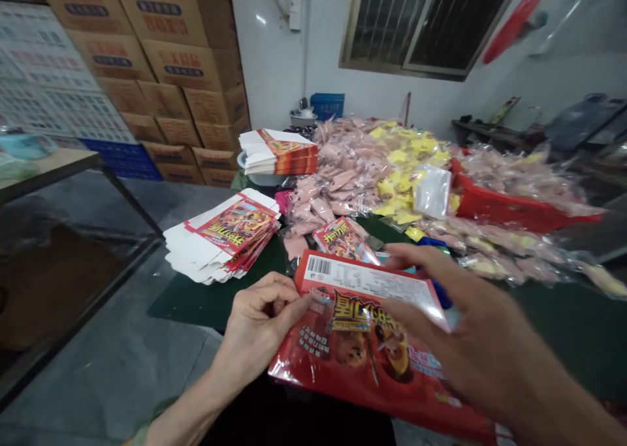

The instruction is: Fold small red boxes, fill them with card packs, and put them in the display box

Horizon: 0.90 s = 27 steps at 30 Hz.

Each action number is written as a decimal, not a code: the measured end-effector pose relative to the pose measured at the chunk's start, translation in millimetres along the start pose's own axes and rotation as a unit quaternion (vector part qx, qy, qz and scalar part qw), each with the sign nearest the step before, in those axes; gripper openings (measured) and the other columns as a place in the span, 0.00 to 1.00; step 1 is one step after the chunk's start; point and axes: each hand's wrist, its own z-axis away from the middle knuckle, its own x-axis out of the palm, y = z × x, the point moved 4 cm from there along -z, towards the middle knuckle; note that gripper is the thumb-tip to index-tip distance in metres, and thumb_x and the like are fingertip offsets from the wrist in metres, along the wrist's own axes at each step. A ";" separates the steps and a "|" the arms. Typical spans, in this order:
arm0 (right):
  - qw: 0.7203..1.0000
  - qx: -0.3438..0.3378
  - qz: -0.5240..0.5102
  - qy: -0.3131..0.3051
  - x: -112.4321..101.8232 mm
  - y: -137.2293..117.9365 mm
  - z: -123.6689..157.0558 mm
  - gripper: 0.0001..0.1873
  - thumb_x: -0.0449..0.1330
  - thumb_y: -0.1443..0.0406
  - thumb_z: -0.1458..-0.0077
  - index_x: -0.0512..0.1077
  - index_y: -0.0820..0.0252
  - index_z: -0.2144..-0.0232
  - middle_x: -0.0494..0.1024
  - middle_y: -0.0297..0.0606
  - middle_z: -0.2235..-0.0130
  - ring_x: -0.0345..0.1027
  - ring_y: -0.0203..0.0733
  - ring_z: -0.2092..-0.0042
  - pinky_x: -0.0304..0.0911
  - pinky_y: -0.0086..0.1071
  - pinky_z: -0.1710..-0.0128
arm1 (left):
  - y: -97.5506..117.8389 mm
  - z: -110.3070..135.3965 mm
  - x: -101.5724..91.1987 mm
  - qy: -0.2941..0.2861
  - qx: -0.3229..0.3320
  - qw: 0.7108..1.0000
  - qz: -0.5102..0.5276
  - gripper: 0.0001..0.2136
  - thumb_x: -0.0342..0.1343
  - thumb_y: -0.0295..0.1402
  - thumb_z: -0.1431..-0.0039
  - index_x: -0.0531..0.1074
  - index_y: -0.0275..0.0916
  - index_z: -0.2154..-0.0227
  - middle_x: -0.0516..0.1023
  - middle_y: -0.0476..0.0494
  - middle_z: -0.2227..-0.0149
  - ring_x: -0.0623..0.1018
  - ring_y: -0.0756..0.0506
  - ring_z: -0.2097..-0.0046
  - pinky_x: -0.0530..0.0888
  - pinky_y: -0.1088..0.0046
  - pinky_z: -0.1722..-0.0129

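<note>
One red box [362, 384] is pinched in the left grip [259, 318]. Across it, the right grip [473, 332] spreads wide, blurred; I cannot tell whether it holds.

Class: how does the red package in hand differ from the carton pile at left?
Support: the left hand pinches the red package; the carton pile rests on the green table. Colour: the package's face is mostly red; the pile's top carton has broad white flaps. Lettering: the package's main title is upside down; the top carton's is roughly upright. Both carry red printing with cartoon figures.
</note>
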 end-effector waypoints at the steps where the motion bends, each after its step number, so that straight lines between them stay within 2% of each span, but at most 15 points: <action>1: 0.999 -0.012 -0.018 -0.044 14.9 -13.0 -6.6 0.20 0.62 0.56 0.54 0.71 0.55 0.58 0.77 0.39 0.61 0.70 0.45 0.63 0.63 0.36 0.66 | 0.4 -0.5 -0.3 -0.007 -0.002 1.000 0.000 0.10 0.60 0.34 0.49 0.74 0.36 0.81 0.72 0.45 0.74 0.73 0.51 0.73 0.67 0.78 0.77; 3: 0.985 -0.012 -0.032 -0.172 47.2 -29.8 -12.5 0.17 0.64 0.61 0.56 0.70 0.58 0.62 0.77 0.39 0.63 0.69 0.43 0.65 0.63 0.34 0.68 | 2.2 -1.0 -1.3 -0.014 -0.002 1.000 0.000 0.10 0.58 0.34 0.47 0.74 0.36 0.81 0.72 0.45 0.74 0.72 0.51 0.72 0.68 0.77 0.74; 5: 0.959 0.030 -0.064 -0.274 72.0 -32.2 -11.2 0.07 0.63 0.66 0.55 0.70 0.59 0.70 0.75 0.34 0.71 0.67 0.38 0.71 0.60 0.30 0.73 | 4.2 -1.7 -2.1 -0.012 -0.001 1.000 0.004 0.10 0.57 0.34 0.46 0.74 0.36 0.80 0.72 0.45 0.73 0.72 0.50 0.72 0.69 0.76 0.73; 6: 0.945 0.052 -0.092 -0.309 80.4 -30.4 -9.3 0.03 0.61 0.68 0.54 0.69 0.59 0.73 0.73 0.31 0.75 0.64 0.35 0.74 0.58 0.29 0.75 | 5.0 -2.4 -2.3 -0.007 0.002 1.000 0.008 0.10 0.57 0.34 0.46 0.74 0.36 0.79 0.72 0.44 0.73 0.72 0.50 0.71 0.69 0.76 0.73; 8: 0.925 0.083 -0.159 -0.336 89.4 -25.0 -5.9 0.04 0.58 0.69 0.50 0.69 0.59 0.76 0.70 0.28 0.79 0.61 0.32 0.77 0.55 0.27 0.77 | 5.8 -4.8 -2.5 0.001 0.011 1.000 0.017 0.10 0.56 0.34 0.45 0.74 0.36 0.78 0.72 0.45 0.73 0.72 0.50 0.71 0.68 0.76 0.72; 11: 0.911 0.104 -0.232 -0.325 92.4 -19.3 -2.1 0.08 0.56 0.69 0.47 0.69 0.60 0.77 0.70 0.28 0.79 0.60 0.31 0.77 0.55 0.26 0.77 | 1.9 -8.7 -8.0 0.030 0.000 0.999 0.040 0.11 0.56 0.35 0.45 0.70 0.36 0.80 0.70 0.48 0.75 0.69 0.53 0.74 0.66 0.77 0.75; 14: 0.916 0.105 -0.244 -0.300 91.2 -19.2 0.9 0.08 0.56 0.68 0.46 0.70 0.60 0.76 0.70 0.28 0.79 0.61 0.31 0.76 0.56 0.25 0.77 | -3.1 -4.9 -25.0 0.104 -0.060 0.989 0.091 0.11 0.55 0.36 0.43 0.67 0.37 0.77 0.66 0.53 0.80 0.62 0.56 0.80 0.60 0.80 0.81; 15: 0.921 0.095 -0.242 -0.290 90.2 -20.2 1.4 0.08 0.55 0.68 0.46 0.71 0.60 0.76 0.70 0.29 0.79 0.62 0.31 0.76 0.56 0.25 0.77 | -2.4 -1.1 -30.3 0.110 -0.084 0.984 0.111 0.11 0.55 0.37 0.43 0.67 0.38 0.77 0.65 0.54 0.82 0.61 0.57 0.81 0.58 0.81 0.82; 16: 0.928 0.079 -0.236 -0.277 88.9 -21.5 1.6 0.08 0.55 0.68 0.46 0.71 0.60 0.75 0.70 0.29 0.79 0.62 0.31 0.76 0.56 0.25 0.77 | -0.1 3.6 -33.3 0.090 -0.110 0.981 0.131 0.12 0.54 0.37 0.42 0.67 0.37 0.77 0.65 0.54 0.83 0.60 0.57 0.82 0.56 0.81 0.83; 18: 0.946 0.032 -0.209 -0.245 85.3 -24.4 1.0 0.09 0.55 0.69 0.45 0.70 0.60 0.76 0.70 0.29 0.79 0.61 0.30 0.78 0.55 0.25 0.78 | 7.9 15.8 -30.2 -0.026 -0.177 0.969 0.171 0.14 0.53 0.39 0.42 0.68 0.36 0.78 0.67 0.52 0.83 0.60 0.58 0.84 0.54 0.82 0.86; 20: 0.964 -0.030 -0.172 -0.199 80.9 -27.6 -0.2 0.09 0.54 0.69 0.45 0.70 0.61 0.75 0.70 0.29 0.79 0.60 0.29 0.79 0.53 0.24 0.80 | 17.6 31.1 -19.4 -0.162 -0.250 0.931 0.210 0.15 0.51 0.41 0.41 0.70 0.36 0.77 0.71 0.49 0.81 0.63 0.58 0.86 0.54 0.84 0.87; 21: 0.970 -0.062 -0.157 -0.177 78.9 -29.3 -0.6 0.09 0.54 0.68 0.44 0.70 0.62 0.75 0.70 0.29 0.79 0.59 0.29 0.80 0.52 0.24 0.80 | 21.4 37.8 -13.7 -0.205 -0.283 0.907 0.234 0.15 0.51 0.41 0.41 0.71 0.36 0.75 0.73 0.47 0.79 0.65 0.58 0.85 0.56 0.85 0.88; 23: 0.975 -0.107 -0.135 -0.144 76.4 -31.9 -0.7 0.09 0.53 0.68 0.43 0.69 0.62 0.74 0.70 0.29 0.79 0.59 0.29 0.81 0.51 0.25 0.81 | 25.5 45.7 -3.6 -0.229 -0.335 0.867 0.290 0.12 0.52 0.41 0.41 0.73 0.37 0.69 0.77 0.44 0.73 0.70 0.57 0.84 0.61 0.87 0.87; 25: 0.977 -0.129 -0.118 -0.120 74.9 -33.3 -0.1 0.10 0.52 0.68 0.42 0.68 0.61 0.74 0.70 0.28 0.80 0.59 0.29 0.81 0.51 0.25 0.80 | 25.9 46.4 4.1 -0.210 -0.363 0.837 0.351 0.12 0.53 0.41 0.42 0.73 0.37 0.65 0.79 0.41 0.70 0.74 0.54 0.82 0.66 0.86 0.86; 27: 0.977 -0.156 -0.104 -0.102 73.2 -35.1 1.5 0.12 0.51 0.67 0.40 0.66 0.60 0.76 0.68 0.28 0.81 0.58 0.29 0.81 0.50 0.26 0.80 | 25.4 42.5 7.8 -0.178 -0.359 0.823 0.402 0.12 0.52 0.40 0.42 0.73 0.36 0.64 0.79 0.39 0.68 0.77 0.51 0.80 0.69 0.84 0.86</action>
